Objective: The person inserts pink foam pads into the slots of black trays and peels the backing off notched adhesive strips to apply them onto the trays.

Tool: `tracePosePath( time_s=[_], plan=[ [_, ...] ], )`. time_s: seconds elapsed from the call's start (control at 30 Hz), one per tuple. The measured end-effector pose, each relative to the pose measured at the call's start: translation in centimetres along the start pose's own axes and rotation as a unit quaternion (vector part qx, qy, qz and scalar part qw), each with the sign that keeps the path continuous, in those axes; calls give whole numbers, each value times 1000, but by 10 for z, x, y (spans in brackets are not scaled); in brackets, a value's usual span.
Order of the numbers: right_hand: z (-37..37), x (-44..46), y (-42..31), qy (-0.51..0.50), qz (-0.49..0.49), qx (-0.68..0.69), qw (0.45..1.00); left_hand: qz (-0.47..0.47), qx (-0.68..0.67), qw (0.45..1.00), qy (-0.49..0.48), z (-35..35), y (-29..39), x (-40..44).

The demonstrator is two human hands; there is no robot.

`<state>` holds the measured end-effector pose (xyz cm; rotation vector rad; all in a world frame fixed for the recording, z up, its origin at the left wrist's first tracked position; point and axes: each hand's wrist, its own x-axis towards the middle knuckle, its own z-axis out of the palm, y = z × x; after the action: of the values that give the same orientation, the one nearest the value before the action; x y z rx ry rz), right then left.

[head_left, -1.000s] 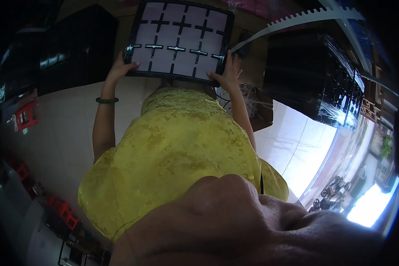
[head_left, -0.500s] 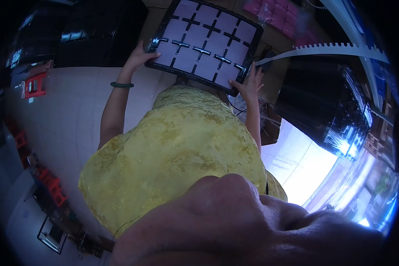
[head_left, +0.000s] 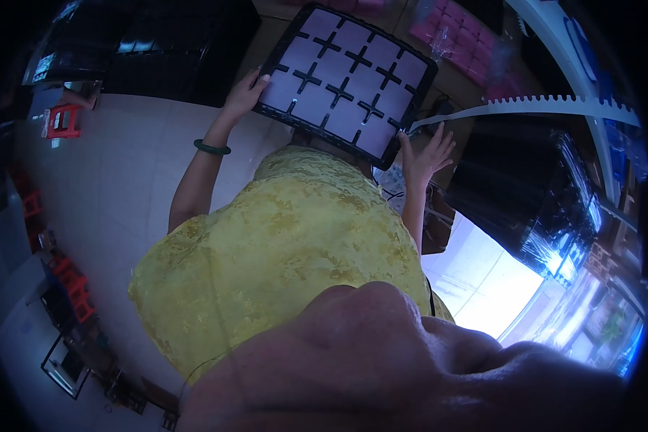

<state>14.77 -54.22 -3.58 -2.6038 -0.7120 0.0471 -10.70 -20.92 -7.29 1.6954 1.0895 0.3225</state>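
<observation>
A black tray [head_left: 321, 135] with cross-shaped dividers and pale lilac squares between them is tilted in front of me. My left hand [head_left: 246, 96], with a dark green bangle on the wrist, grips the tray's left edge, thumb on top. At the near right corner is my right hand [head_left: 428, 157], its fingers spread and its thumb against or close beside the rim. Whether that thumb presses on the tray, I cannot tell. A white toothed strip [head_left: 529, 106] reaches in from the right and ends near this corner.
Pink block-shaped pieces [head_left: 457, 36] lie beyond the tray at the right. A stack wrapped in shiny black plastic [head_left: 522, 187] stands to the right, more black stacks [head_left: 173, 50] to the left. Red stools [head_left: 63, 121] stand on the pale floor [head_left: 137, 165].
The tray has shifted slightly right and down in view, and both hands have moved with it. The right hand's fingers have spread out and away from the tray's edge.
</observation>
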Motion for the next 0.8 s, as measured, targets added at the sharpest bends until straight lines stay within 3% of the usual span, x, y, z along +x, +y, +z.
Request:
tracePosePath(
  time_s=[0.07,0.1,0.2,0.23,0.3,0.37,0.53,0.57,0.63,0.67,0.73,0.8],
  plan=[
    [1,-5,-2,10,5,24,1000,24,-71,995,72,0,0,-1],
    [2,-8,-3,11,7,47,999,-32,-163,985,43,-6,18,-8],
    [-5,-11,-18,18,-7,83,996,4,-408,912,-45,-31,79,-32],
    [-8,-10,-20,21,-11,90,996,31,-417,907,-43,-39,112,-45],
    [-19,-9,-30,28,-35,104,994,141,-365,920,-6,-83,168,-76],
    [-27,-7,-35,31,-55,108,992,269,-237,926,115,-136,207,-112],
    [-30,-4,-41,29,-79,121,989,294,29,898,325,-168,251,-154],
    [-29,-5,-42,32,-82,127,988,406,91,860,296,-171,239,-130],
    [-27,-8,-45,39,-89,139,985,349,250,837,339,-159,213,-97],
    [-29,-8,-47,39,-92,147,984,396,271,805,347,-152,197,-72],
    [-32,-11,-50,39,-94,162,982,394,327,781,357,-145,133,-20],
    [-37,-10,-47,52,-96,165,980,334,348,813,327,-136,70,9]
  ],
)
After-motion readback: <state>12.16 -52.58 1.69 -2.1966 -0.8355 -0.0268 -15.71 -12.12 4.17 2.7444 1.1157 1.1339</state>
